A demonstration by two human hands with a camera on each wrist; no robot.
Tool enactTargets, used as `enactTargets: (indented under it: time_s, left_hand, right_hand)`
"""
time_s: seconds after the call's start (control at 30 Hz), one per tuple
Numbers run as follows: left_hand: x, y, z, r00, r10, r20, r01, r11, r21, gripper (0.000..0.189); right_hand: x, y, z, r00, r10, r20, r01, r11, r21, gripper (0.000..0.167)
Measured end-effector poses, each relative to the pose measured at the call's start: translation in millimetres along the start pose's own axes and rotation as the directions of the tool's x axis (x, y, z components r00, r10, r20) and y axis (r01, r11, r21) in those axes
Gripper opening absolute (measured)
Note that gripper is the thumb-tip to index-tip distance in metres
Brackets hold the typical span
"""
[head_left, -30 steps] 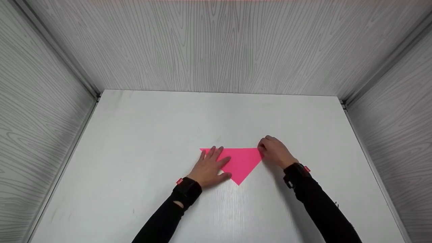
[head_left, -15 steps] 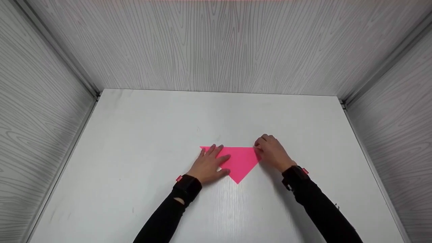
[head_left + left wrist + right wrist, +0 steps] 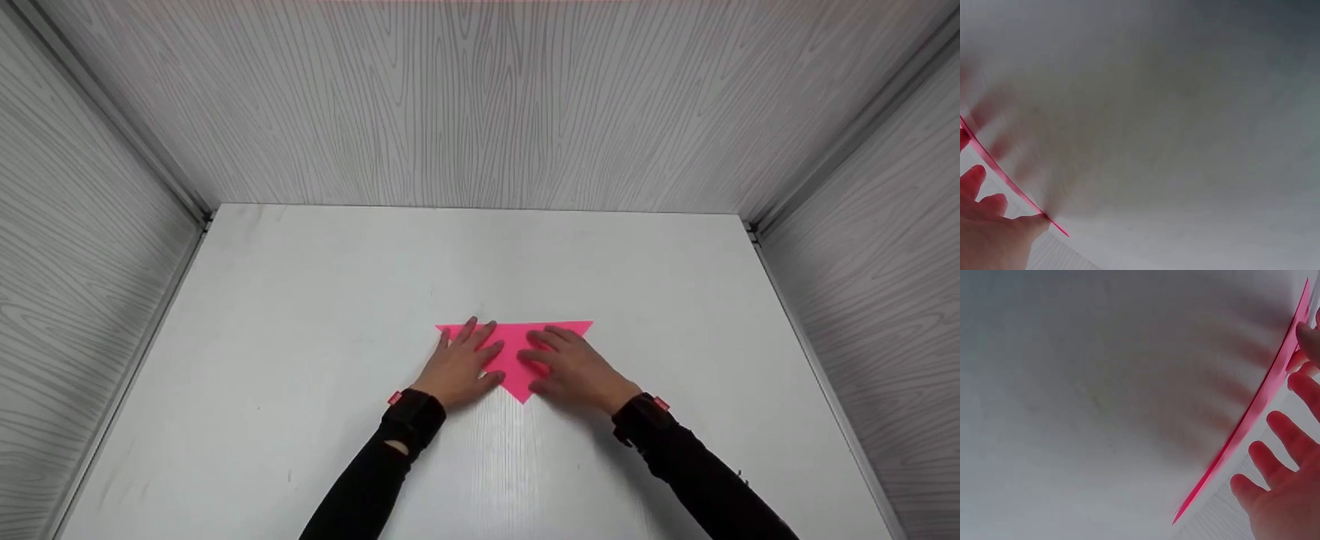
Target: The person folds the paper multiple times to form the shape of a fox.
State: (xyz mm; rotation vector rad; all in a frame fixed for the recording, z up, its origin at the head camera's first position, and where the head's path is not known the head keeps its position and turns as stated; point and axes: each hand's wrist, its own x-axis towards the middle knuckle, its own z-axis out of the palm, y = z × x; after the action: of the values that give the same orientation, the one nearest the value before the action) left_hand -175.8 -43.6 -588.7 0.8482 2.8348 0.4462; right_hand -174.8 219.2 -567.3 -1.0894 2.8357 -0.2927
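A bright pink sheet of paper (image 3: 512,352), triangular in outline, lies on the white table with its long edge at the back and one point toward the person. Fingers spread, the left hand (image 3: 459,370) rests on its left part. Over the right part is the right hand (image 3: 579,370), its fingers apart and slightly bent; the paper's right corner shows past them. The left wrist view catches the paper (image 3: 1010,183) edge-on beside the left hand (image 3: 994,236). In the right wrist view the paper (image 3: 1264,396) stretches along the fingertips of the right hand (image 3: 1286,484).
The white tabletop (image 3: 337,300) extends around the paper. A grey wood-grain panel (image 3: 480,105) stands along the back, with similar panels on the left (image 3: 82,225) and right (image 3: 862,225). Each wrist wears a black band.
The right hand has let go of the paper's right corner and moved left and nearer the person onto the paper, its fingers spreading. The left hand has stayed nearly still.
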Motion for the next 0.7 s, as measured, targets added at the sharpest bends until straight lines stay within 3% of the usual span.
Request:
enactTargets:
  time_s: [0.33,0.7]
  left_hand:
    - [2.7,-1.1,-6.4,0.999,0.014,0.051,-0.014,1.000,0.000,0.066]
    - [4.4,-3.3,-10.3,0.997,0.016,0.079,-0.016,1.000,-0.001,0.064]
  right_hand:
    - [3.4,-7.2,5.3,0.984,0.121,0.129,-0.133,0.987,0.091,0.083]
    - [8.4,-10.6,2.8,0.987,0.144,0.073,-0.156,0.970,0.187,0.078]
